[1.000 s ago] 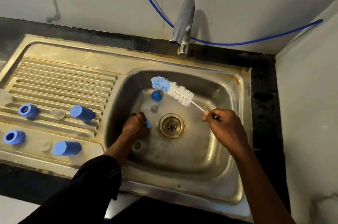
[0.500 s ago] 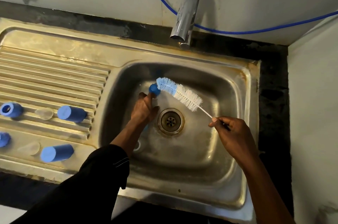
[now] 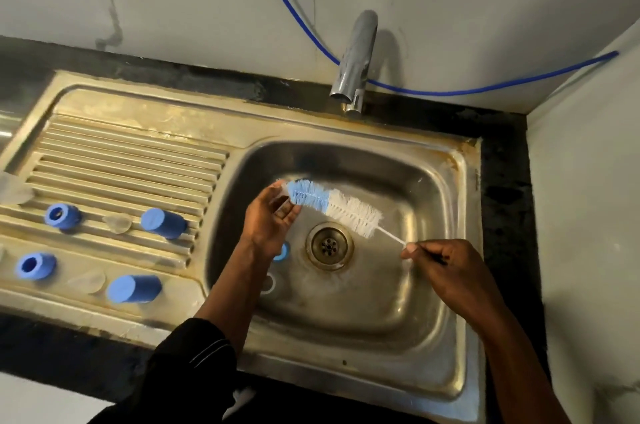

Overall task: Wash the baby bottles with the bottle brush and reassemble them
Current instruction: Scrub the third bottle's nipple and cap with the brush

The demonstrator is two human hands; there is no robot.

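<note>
Over the sink point(image 3: 465, 202), my right hand point(image 3: 446, 271) pinches the thin wire handle of the blue and white bottle brush point(image 3: 334, 205). The brush slants up to the left, and its blue tip meets my left hand point(image 3: 268, 219). That hand is raised above the basin, with thumb and fingers curled round a small clear part point(image 3: 283, 205) that is blurred. A blue ring point(image 3: 284, 251) and a clear ring point(image 3: 268, 283) lie on the basin floor beside my left wrist.
On the ribbed drainboard lie two blue collars point(image 3: 63, 216) point(image 3: 35, 266), two blue caps point(image 3: 163, 223) point(image 3: 134, 288) and clear teats point(image 3: 117, 223) point(image 3: 87, 281). A clear piece point(image 3: 14, 189) sits at the left edge. The tap point(image 3: 356, 63) stands behind the basin; a blue hose point(image 3: 450, 92) runs along the wall.
My left hand has lifted off the basin floor and turned towards the brush tip. The blue piece it touched half a second ago is no longer at its fingers. The brush moved little.
</note>
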